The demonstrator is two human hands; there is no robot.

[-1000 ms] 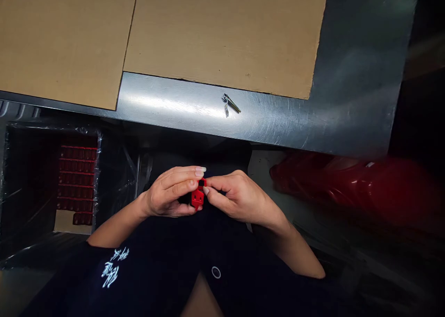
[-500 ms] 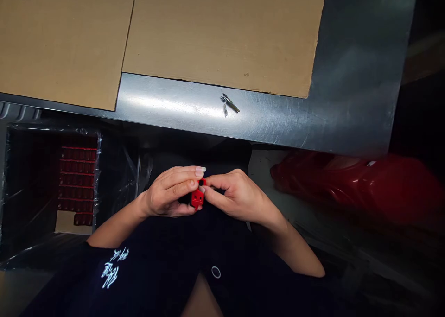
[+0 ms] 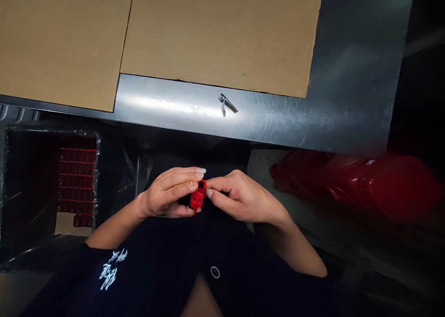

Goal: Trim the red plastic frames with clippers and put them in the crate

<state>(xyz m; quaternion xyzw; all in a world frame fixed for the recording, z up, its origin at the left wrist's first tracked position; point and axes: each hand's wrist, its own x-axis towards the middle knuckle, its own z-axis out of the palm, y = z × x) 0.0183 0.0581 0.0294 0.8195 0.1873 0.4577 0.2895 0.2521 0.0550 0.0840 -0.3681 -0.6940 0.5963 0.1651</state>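
A small red plastic part (image 3: 198, 198) with a dark square opening sits between both hands, held over my lap below the table edge. My left hand (image 3: 167, 193) is closed round its left side, fingers curled over the top. My right hand (image 3: 239, 197) pinches the part's right edge with thumb and forefinger. Whether the right fingers also hold a separate small piece is hidden.
A metal table (image 3: 278, 117) runs across the top, with two cardboard sheets (image 3: 215, 34) lying on it. A small metal clip (image 3: 226, 104) lies near the table's front edge. A plastic-lined bin (image 3: 21, 187) with rows of red parts (image 3: 77, 182) stands at left. Red glossy objects (image 3: 365, 182) lie at right.
The hands stay together on the red part; the right fingers have shifted slightly against it. The view has drifted a little.
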